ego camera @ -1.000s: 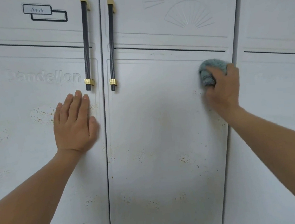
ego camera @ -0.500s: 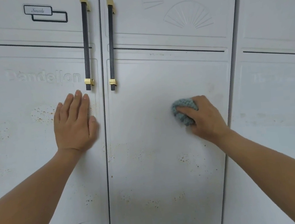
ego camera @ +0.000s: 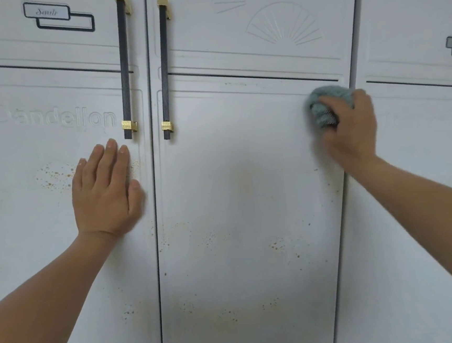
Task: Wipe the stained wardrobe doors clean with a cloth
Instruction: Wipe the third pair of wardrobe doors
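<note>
My right hand (ego camera: 351, 130) grips the cloth (ego camera: 323, 105) at the middle door's (ego camera: 249, 196) top-right corner, left hand (ego camera: 103, 193) flat; lower specks (ego camera: 279, 244) remain.

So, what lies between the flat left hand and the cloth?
Head view: after the left hand come the door seam, a dark handle's lower end, then mostly clean door panel up to the cloth.

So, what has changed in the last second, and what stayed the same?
The right hand, holding the cloth, went down and left across the middle door, then came back up to its upper right corner. The left hand stayed flat on the left door. The lower stains remain.
</note>
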### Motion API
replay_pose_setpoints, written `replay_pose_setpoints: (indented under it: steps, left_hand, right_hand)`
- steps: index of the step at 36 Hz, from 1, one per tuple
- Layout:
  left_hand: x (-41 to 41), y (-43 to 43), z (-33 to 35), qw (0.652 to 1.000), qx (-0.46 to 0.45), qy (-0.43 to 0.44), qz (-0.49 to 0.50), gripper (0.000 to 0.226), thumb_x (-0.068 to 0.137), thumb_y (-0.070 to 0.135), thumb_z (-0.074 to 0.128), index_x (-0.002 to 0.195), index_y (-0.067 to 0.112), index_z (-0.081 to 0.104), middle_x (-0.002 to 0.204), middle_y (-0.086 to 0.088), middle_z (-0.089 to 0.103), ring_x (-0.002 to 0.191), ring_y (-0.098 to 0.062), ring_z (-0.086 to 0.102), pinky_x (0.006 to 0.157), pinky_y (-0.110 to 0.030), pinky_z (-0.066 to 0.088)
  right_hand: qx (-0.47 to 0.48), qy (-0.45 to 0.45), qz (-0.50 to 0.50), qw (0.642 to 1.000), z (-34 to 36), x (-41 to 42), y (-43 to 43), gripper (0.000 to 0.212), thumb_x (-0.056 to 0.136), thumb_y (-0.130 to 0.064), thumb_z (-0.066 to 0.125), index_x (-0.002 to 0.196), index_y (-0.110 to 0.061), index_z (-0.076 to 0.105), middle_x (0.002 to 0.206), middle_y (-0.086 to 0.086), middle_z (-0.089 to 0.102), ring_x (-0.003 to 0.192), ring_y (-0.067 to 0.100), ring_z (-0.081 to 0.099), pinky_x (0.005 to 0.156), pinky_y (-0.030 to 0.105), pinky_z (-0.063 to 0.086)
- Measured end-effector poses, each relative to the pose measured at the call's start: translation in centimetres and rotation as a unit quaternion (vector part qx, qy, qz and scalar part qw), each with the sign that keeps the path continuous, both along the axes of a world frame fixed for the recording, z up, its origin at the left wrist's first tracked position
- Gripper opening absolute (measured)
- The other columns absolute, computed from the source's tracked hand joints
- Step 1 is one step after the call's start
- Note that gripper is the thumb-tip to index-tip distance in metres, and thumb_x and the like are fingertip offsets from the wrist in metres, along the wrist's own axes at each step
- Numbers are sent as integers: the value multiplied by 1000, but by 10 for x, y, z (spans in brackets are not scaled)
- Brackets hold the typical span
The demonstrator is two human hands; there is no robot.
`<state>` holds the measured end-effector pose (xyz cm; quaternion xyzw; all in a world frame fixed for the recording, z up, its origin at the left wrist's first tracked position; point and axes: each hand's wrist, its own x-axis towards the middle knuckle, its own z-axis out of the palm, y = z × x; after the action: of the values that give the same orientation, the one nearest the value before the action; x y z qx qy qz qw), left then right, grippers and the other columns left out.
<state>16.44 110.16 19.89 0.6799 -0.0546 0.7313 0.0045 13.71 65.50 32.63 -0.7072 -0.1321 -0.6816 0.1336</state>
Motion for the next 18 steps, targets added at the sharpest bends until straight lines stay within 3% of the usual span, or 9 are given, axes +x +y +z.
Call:
replay_pose_setpoints:
  steps: [3,9,12,14,18]
  left_hand:
    - [0,1,0,1000,2,-3,0,60,102,32,36,154,5,47,161,-18,44,150,-38,38,124,-55,28]
    - [0,-1,0,1000,0,-6,-2,59,102,32,36,153,5,48,160,-18,45,149,-38,39,124,-56,28]
    - [-2,0,1,1000,-2,5,-3,60,101,31,37,154,5,46,160,-18,44,149,-39,38,125,-55,26]
    - [-3,-1,0,1000,-5,7,-1,60,101,31,36,155,6,46,160,-17,44,149,-38,38,125,-54,26]
    - [-3,-1,0,1000,-5,9,-3,60,101,32,36,155,6,45,161,-17,43,149,-39,37,125,-55,26]
  right_hand:
    - [64,41,-35,996,1,4,-17,52,80,-6,57,131,-16,64,122,24,51,112,42,48,91,41,43]
    - [-91,65,-28,993,-41,4,-22,54,71,2,69,124,-11,69,112,27,54,100,46,54,80,41,46]
    - [-57,73,-17,996,-26,-2,-26,48,76,-9,60,122,-13,71,108,25,55,97,45,56,81,46,51]
    - [-47,82,-15,995,-29,-3,-18,49,75,-3,66,123,-12,69,107,25,55,97,45,56,80,46,52]
    - [-216,113,-11,970,-55,3,-15,69,62,4,79,124,-18,60,107,27,55,94,46,55,74,42,48]
